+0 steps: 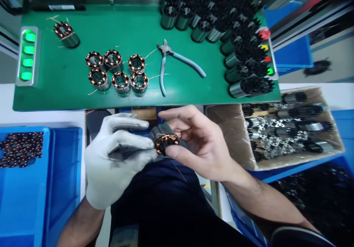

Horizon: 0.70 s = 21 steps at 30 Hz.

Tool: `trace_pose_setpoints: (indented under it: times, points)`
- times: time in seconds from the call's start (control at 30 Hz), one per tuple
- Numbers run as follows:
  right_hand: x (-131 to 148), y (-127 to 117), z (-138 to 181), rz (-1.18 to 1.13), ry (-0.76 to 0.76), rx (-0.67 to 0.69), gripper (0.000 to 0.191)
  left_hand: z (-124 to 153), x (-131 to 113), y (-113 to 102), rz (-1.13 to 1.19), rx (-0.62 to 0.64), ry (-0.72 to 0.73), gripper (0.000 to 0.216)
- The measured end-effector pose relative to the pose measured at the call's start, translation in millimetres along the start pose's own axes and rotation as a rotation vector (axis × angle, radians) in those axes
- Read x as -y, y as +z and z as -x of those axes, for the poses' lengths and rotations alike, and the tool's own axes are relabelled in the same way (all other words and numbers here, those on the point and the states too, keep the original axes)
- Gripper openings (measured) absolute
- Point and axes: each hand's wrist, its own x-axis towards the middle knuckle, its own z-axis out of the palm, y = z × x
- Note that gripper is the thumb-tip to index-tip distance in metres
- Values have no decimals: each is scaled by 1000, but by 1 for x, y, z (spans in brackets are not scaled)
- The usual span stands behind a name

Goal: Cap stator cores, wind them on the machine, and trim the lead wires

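Note:
A copper-wound motor stator (166,141) is held between my two hands, tilted with its wound end toward me. My left hand (117,155), in a whitish glove, pinches its left side with the fingertips. My bare right hand (199,143) grips it from the right, thumb on the wound rim and fingers behind. A thin loose wire (178,170) trails below it. Just beyond my hands, several wound stators (120,82) stand on the green work surface (83,99). Blue-handled cutting pliers (166,53) lie there with their handles spread.
Another wound stator (67,35) stands far left near a green-lit button panel (28,57). Many black-ended stators (201,29) crowd the right. A lined carton (336,140) of metal cores and a blue bin (65,180) flank me. Coloured buttons (264,34) line the right edge.

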Motion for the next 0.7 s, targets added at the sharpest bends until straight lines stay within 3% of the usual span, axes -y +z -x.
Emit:
trace_pose_setpoints:
  times: [0.1,0.2,0.27,0.4,0.57,0.7]
  points:
    - [2,-3,4,-148,20,65,51,6,24,12,191,61,-204,17]
    - [2,-7,11,-275,69,130,55,13,43,15,257,29,-342,14]
    - [-3,-8,14,-274,86,164,58,14,42,11,281,70,-291,13]
    - [-14,-6,12,-109,16,199,60,8,20,0,300,177,-160,30]
    - [-17,-4,8,215,-124,157,60,9,7,0,215,119,-203,14]
    - [-27,-6,12,138,-144,149,58,21,25,11,337,158,-328,9]
